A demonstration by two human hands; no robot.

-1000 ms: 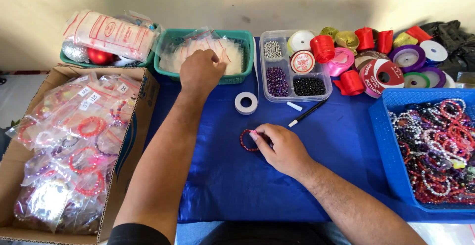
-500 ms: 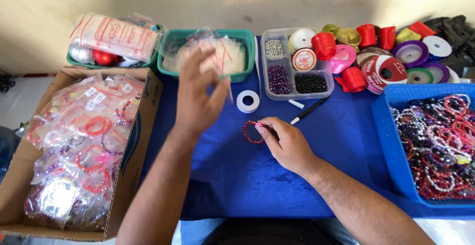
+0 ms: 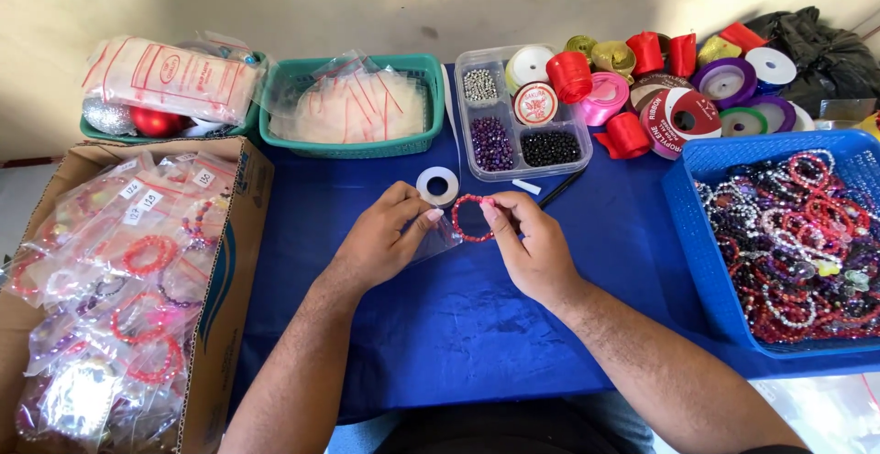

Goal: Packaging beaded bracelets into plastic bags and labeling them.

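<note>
My right hand (image 3: pixel 532 243) pinches a red beaded bracelet (image 3: pixel 467 218) between thumb and fingers just above the blue tablecloth (image 3: pixel 458 326). My left hand (image 3: pixel 385 239) holds a small clear plastic bag (image 3: pixel 436 237) right beside the bracelet. Both hands meet at the middle of the table. A white roll of tape (image 3: pixel 437 185) lies just behind them.
A cardboard box (image 3: pixel 234 262) of bagged bracelets stands at the left. A green basket (image 3: pixel 353 147) of clear bags sits at the back, next to a clear bead tray (image 3: pixel 522 124). Ribbon spools (image 3: pixel 678 97) crowd the back right. A blue basket (image 3: pixel 706 234) of bracelets is on the right.
My left hand drew back from the green basket with a clear bag and came down beside my right hand. The right hand lifted the bracelet slightly toward it.
</note>
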